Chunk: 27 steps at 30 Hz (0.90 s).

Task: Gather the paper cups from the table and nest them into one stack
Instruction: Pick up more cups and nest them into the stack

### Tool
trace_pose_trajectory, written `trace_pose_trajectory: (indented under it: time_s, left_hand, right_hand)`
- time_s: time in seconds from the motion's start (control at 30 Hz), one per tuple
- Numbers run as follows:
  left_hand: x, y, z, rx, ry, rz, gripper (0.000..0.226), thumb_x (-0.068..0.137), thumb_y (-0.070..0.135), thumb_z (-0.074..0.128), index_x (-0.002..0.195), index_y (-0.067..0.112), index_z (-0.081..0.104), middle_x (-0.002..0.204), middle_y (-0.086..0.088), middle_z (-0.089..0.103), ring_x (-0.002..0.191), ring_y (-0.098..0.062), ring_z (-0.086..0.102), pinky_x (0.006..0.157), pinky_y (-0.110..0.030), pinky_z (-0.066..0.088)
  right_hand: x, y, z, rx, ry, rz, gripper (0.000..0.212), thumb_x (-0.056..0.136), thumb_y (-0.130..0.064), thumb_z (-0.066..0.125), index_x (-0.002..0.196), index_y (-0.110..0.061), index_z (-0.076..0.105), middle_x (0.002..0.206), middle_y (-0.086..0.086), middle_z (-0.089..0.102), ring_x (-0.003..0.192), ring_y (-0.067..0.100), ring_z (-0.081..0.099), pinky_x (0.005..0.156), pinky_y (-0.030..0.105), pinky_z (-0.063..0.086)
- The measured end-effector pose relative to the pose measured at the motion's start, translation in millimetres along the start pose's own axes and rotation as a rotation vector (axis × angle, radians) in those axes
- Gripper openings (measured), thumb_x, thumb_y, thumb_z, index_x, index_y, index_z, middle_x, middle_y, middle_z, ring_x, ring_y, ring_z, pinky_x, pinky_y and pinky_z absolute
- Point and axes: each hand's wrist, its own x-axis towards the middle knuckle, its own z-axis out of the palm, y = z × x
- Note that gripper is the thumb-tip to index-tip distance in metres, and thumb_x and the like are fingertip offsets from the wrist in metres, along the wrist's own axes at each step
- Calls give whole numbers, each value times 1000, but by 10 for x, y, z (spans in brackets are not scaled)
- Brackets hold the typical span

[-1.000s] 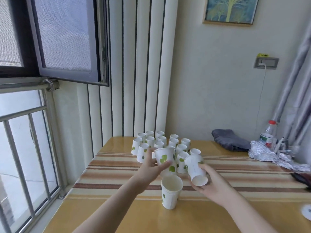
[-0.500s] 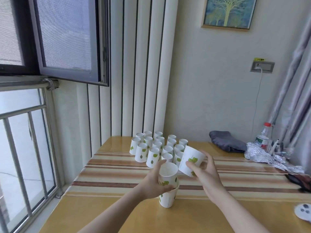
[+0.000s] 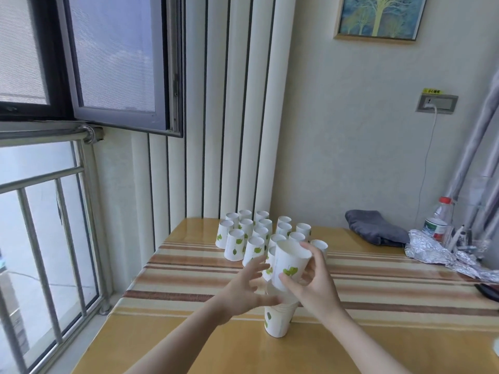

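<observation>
A short stack of white paper cups with green leaf prints (image 3: 278,321) stands upright near the table's front. My right hand (image 3: 313,286) grips another upright cup (image 3: 289,263) whose base sits just inside the stack's top rim. My left hand (image 3: 247,290) hovers on the stack's left side with fingers spread, thumb near the rim, holding nothing. Behind them several upside-down cups (image 3: 253,233) are clustered on the table (image 3: 189,265).
A folded grey cloth (image 3: 375,229), a plastic bottle (image 3: 438,222) and crumpled foil (image 3: 437,255) lie at the back right. A dark object (image 3: 488,291) sits at the right edge. An open window and railing are on the left.
My left hand has let go of the cup it set into the stack and opened. My right hand has carried its cup left over the stack and lowered it into the top.
</observation>
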Motion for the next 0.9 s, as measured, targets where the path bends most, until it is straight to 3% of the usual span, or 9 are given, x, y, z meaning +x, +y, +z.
trace_pose_trajectory:
  time_s: [0.1,0.2,0.37,0.43,0.5,0.57,0.7,0.8,0.9]
  left_hand:
    - [-8,107,-108,-141,68,21,77,76,37,79,143,38,41,139,22,51,130,2,45,109,-30,40]
    - [34,244,-79,-223,91,44,42,94,35,62,134,31,53,134,19,59,124,7,51,100,-20,43]
    - [95,124,60,-174,99,-5,42,96,28,59,136,19,52,128,11,65,120,1,58,96,-18,50]
    - [69,34,86,-169,65,-31,40,95,29,61,134,22,53,126,12,67,118,0,60,98,-26,52]
    - [55,-28,99,-198,28,-34,38,95,30,62,131,24,56,125,12,68,115,0,62,95,-28,55]
    - [87,-55,65,-236,36,-13,33,95,32,61,128,28,58,123,16,67,116,2,61,95,-25,54]
    - [429,-131,-168,-251,307,-46,19,97,26,57,114,21,63,126,0,66,112,-12,63,98,-30,51]
    - [729,-186,-328,-12,401,-94,25,93,16,60,117,22,56,129,3,58,108,-12,56,93,-31,49]
    - [993,-208,-382,226,373,-76,45,90,16,63,132,22,49,128,7,43,110,-12,46,97,-27,43]
  right_hand:
    - [-91,65,27,-62,-76,28,67,74,-7,80,121,-38,44,115,-15,64,95,-6,64,91,26,54]
    - [-175,102,45,-69,-137,51,68,75,-10,80,120,-43,42,116,-22,60,95,-14,61,79,8,48]
    - [-267,121,28,-20,-164,130,68,72,-37,82,127,-48,42,124,-28,53,103,-24,50,80,7,45]
    - [-305,150,6,-71,-188,111,75,65,-55,77,131,-43,42,131,-31,46,111,-26,42,87,7,42]
    - [-332,234,-12,-105,-211,90,81,62,-64,70,135,-42,41,136,-30,43,121,-18,40,99,18,41]
    - [-273,296,-37,-63,-170,102,76,71,-64,64,139,-43,38,138,-30,42,126,-13,41,105,26,39]
    - [202,407,-139,-61,69,139,26,93,-42,54,118,-39,50,132,-11,52,121,9,51,92,21,38]
    - [657,569,-244,-324,74,170,42,89,-24,64,128,-27,49,131,-1,48,122,18,50,91,25,37]
    - [1036,629,-283,-604,-56,179,62,81,-26,68,138,-27,44,127,-4,38,120,19,46,88,24,37]
